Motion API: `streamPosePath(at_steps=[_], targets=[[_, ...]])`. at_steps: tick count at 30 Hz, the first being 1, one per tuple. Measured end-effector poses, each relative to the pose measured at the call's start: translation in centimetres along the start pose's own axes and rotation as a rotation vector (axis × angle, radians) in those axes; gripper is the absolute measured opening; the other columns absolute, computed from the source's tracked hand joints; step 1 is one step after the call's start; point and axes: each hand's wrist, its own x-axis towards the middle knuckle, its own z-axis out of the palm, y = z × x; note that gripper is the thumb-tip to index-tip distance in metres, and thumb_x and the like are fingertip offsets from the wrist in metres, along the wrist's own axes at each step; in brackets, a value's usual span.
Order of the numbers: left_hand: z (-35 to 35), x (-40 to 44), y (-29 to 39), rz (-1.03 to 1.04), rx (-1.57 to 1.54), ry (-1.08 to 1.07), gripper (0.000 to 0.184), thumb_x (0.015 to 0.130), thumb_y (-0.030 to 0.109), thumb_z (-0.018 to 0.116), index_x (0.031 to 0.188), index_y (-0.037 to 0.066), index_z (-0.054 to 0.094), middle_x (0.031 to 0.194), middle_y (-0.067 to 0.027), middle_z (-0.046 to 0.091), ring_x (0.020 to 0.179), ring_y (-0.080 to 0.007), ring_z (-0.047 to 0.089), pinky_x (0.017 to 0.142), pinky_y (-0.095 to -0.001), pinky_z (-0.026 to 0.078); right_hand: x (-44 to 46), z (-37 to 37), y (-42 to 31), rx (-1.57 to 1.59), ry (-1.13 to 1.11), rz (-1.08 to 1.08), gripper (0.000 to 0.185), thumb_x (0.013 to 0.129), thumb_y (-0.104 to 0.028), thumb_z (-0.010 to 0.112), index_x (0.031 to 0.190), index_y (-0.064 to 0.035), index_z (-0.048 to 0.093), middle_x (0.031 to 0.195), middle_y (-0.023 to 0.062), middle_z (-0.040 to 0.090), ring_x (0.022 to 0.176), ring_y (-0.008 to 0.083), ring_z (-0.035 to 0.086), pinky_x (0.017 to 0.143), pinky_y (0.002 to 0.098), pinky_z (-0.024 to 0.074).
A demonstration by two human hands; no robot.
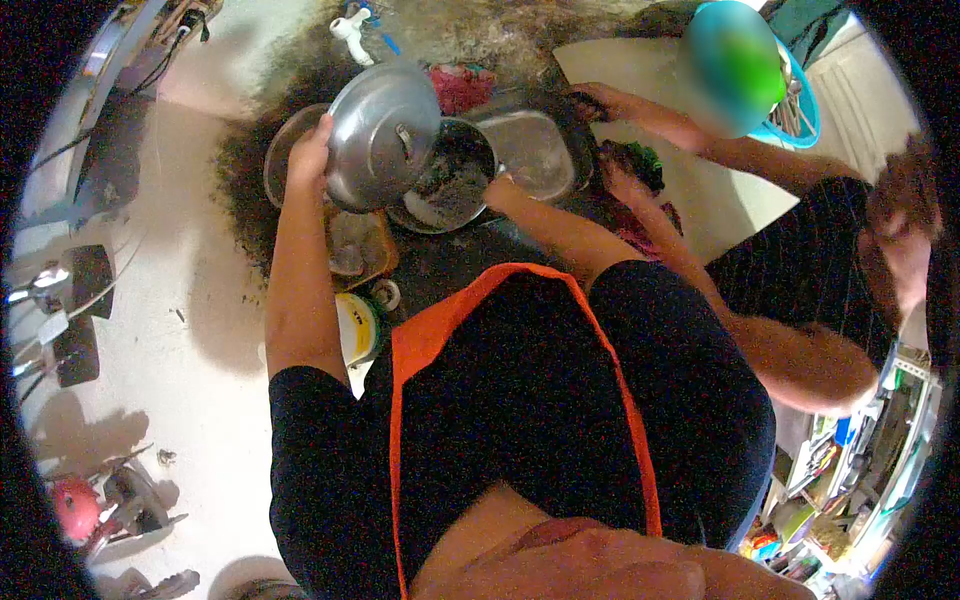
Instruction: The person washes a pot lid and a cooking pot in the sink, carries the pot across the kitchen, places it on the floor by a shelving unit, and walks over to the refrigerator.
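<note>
My left hand (312, 155) grips the rim of a large round metal lid (375, 135), which is tilted up with its small handle facing me. Partly behind the lid stands a round metal pot (445, 205) with something dark and a greyish mass inside; the contents are too unclear to name. My right hand (505, 192) is closed at the pot's right rim, and what it holds there is hidden. A rectangular metal tray (535, 150) lies just right of the pot. Another round metal piece (285, 160) shows behind my left wrist.
At the right a co-worker's hands (620, 180) are near dark green leaves (640, 160). A teal basket (800, 115) stands at the upper right. A white pipe fitting (352, 35) is on the wall. A yellow-labelled tub (357, 328) sits beside my left arm.
</note>
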Motion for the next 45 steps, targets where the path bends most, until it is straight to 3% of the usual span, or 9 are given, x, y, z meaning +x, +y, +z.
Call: streamPosePath(at_steps=[8,10,13,14,16,17,20,22,45], targets=[[-0.3,-4.5,-0.3,-0.058,-0.169,0.076,0.058,0.081,0.048,0.049,0.109,-0.003,0.052,0.106,-0.0147,0.055,0.094,-0.0241,0.054,0.079,-0.0386,0.042,0.4,5.0,-0.9,-0.123,0.162,-0.235,0.025,0.065,-0.023,0.063,0.082,-0.0043,0.060,0.086,0.0150,0.061,0.081,0.0317,0.059,0.064,0.0483,0.0461],[-0.2,-5.0,-0.6,-0.053,-0.286,0.093,0.057,0.082,0.046,0.049,0.108,-0.004,0.052,0.105,-0.0145,0.055,0.091,-0.0240,0.054,0.078,-0.0381,0.043,0.1,4.2,-1.9,0.545,0.462,0.010,0.021,0.065,-0.021,0.064,0.079,-0.0055,0.060,0.084,0.0137,0.061,0.078,0.0297,0.059,0.060,0.0477,0.0467],[-1.3,-6.2,-1.4,-0.062,-0.410,0.133,0.052,0.084,0.040,0.048,0.110,-0.005,0.049,0.104,-0.0139,0.055,0.089,-0.0236,0.055,0.074,-0.0375,0.044,0.2,3.4,-3.2,0.945,0.325,0.229,0.022,0.066,-0.016,0.062,0.084,-0.0061,0.056,0.084,0.0120,0.059,0.076,0.0264,0.059,0.059,0.0441,0.0478],[-1.8,-6.6,-1.5,-0.052,-0.418,0.159,0.049,0.086,0.036,0.048,0.112,-0.005,0.047,0.104,-0.0134,0.054,0.088,-0.0233,0.055,0.071,-0.0373,0.045,0.4,2.9,-3.2,0.884,0.190,0.221,0.023,0.065,-0.014,0.062,0.086,-0.0062,0.055,0.084,0.0110,0.058,0.077,0.0257,0.058,0.059,0.0427,0.0481],[-2.6,-6.5,-2.1,-0.012,-0.480,0.147,0.049,0.086,0.037,0.048,0.113,-0.004,0.047,0.104,-0.0125,0.054,0.088,-0.0229,0.055,0.070,-0.0364,0.045,-3.2,-1.4,-3.5,-0.240,0.071,-0.393,0.025,0.064,-0.008,0.062,0.087,-0.0050,0.055,0.088,0.0101,0.055,0.078,0.0262,0.056,0.058,0.0441,0.0480],[-3.1,-6.4,-2.4,0.021,-0.542,0.134,0.049,0.085,0.037,0.048,0.113,-0.004,0.046,0.103,-0.0116,0.054,0.087,-0.0226,0.054,0.069,-0.0355,0.045,-2.8,-1.1,-4.0,-0.242,0.070,-0.400,0.025,0.064,-0.008,0.062,0.087,-0.0050,0.055,0.088,0.0101,0.055,0.078,0.0262,0.056,0.058,0.0441,0.0480],[-4.6,-7.2,-2.6,0.090,-0.625,0.118,0.050,0.086,0.038,0.046,0.113,-0.004,0.046,0.103,-0.0103,0.054,0.087,-0.0221,0.055,0.068,-0.0340,0.045,-1.6,-0.3,-5.5,1.260,0.044,0.357,0.020,0.064,-0.008,0.064,0.082,-0.0028,0.057,0.091,0.0124,0.054,0.082,0.0313,0.054,0.059,0.0472,0.0477],[-5.9,-7.1,-2.6,0.044,-0.568,0.160,0.052,0.085,0.039,0.046,0.113,-0.004,0.046,0.103,-0.0097,0.054,0.087,-0.0216,0.054,0.068,-0.0334,0.045,-4.8,-3.1,-7.1,1.417,0.025,0.397,0.028,0.065,-0.009,0.065,0.089,-0.0011,0.054,0.095,0.0138,0.053,0.084,0.0346,0.052,0.062,0.0493,0.0475],[-11.8,-13.5,6.3,0.032,-0.428,0.433,0.054,0.086,0.039,0.044,0.118,-0.005,0.042,0.117,-0.0188,0.047,0.099,-0.0279,0.051,0.081,-0.0368,0.042,-25.5,-10.4,-4.8,1.429,-0.162,0.055,0.021,0.075,-0.012,0.057,0.092,-0.0034,0.048,0.083,0.0085,0.052,0.079,0.0232,0.054,0.065,0.0431,0.0495]])
